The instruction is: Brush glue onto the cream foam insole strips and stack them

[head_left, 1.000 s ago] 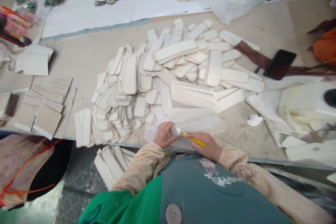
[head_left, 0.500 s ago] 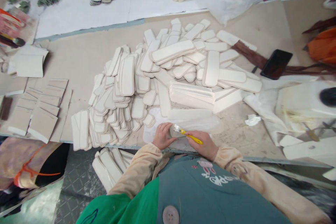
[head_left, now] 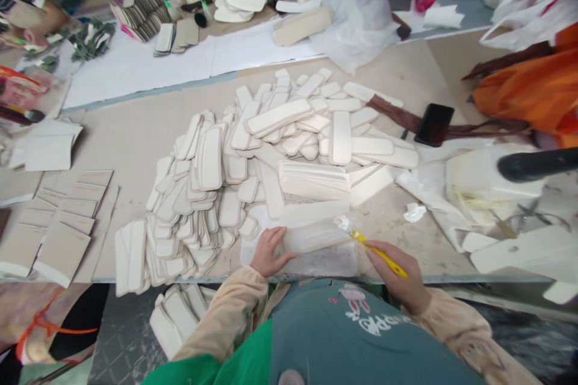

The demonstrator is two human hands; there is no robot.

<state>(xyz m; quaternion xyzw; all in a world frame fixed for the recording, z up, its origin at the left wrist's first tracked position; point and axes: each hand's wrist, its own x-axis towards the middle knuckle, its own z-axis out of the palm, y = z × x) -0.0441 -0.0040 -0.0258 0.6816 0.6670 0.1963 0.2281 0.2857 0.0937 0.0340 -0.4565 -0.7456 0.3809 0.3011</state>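
Left hand [head_left: 270, 254] spread, pale strip [head_left: 316, 236] at its right, seemingly touching, right hand [head_left: 410, 281] gripping brush [head_left: 360, 237]

- Left hand [head_left: 270, 252] to brush [head_left: 382, 255] tip: open run above the strip [head_left: 318, 236].
- Ahead: pile [head_left: 271, 186] in the way of both hands; stack [head_left: 312, 179] just past the strip.
- Left: pile reaches the near edge of the table [head_left: 431, 252], no low pass.
- Right hand [head_left: 409, 284]: bare table beyond it, one scrap [head_left: 414, 212], then container [head_left: 474, 174] blocks.
- Far right: phone [head_left: 434, 124], strap [head_left: 392, 113].
- Far left: bare table between pile and paper [head_left: 149, 77].
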